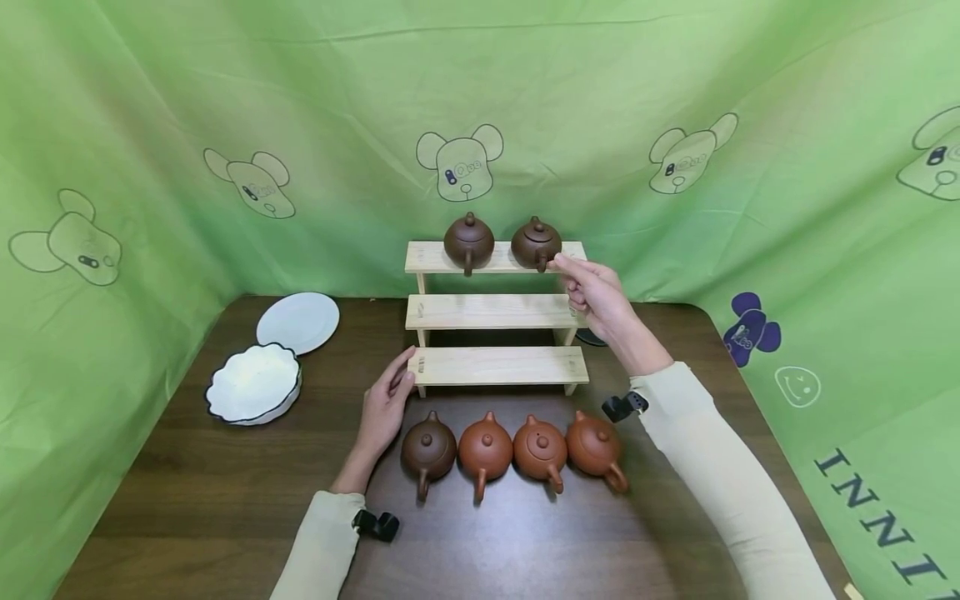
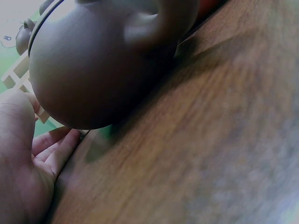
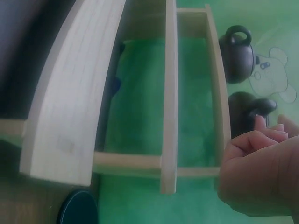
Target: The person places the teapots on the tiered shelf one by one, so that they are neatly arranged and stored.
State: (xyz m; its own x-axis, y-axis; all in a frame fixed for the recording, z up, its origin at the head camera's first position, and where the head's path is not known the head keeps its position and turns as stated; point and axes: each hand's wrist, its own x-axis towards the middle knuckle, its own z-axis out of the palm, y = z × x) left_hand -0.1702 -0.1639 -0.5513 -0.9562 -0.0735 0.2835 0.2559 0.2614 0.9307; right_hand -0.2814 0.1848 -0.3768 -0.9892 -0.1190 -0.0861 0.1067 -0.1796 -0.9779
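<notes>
The fingers (image 1: 573, 265) of our right hand (image 1: 598, 298) were curled, apparently pinching the handle of the right upper teapot (image 1: 531, 246), which sat on the top shelf (image 1: 500, 260) at one o'clock from the middle of the wooden rack (image 1: 491, 312); the exact contact was too small to tell. At eight o'clock, our left hand (image 1: 382, 408) touched the end of the bottom step (image 1: 498, 367), its fingers nearly straight and its thumb apart from them. To do this well, we judged, the pinch had to be light, the pot's base flat and its handle squared toward six o'clock, like that of the left upper teapot (image 1: 457, 240) at eleven. The shelf was shallow, so a pull toward six could have tipped the pot over the front edge, and our left hand did best to steady the step without shoving it. We also had to mind the dark brown teapot (image 1: 420, 446) near that wrist, in a row with three reddish teapots (image 1: 483, 454) at six o'clock.
</notes>
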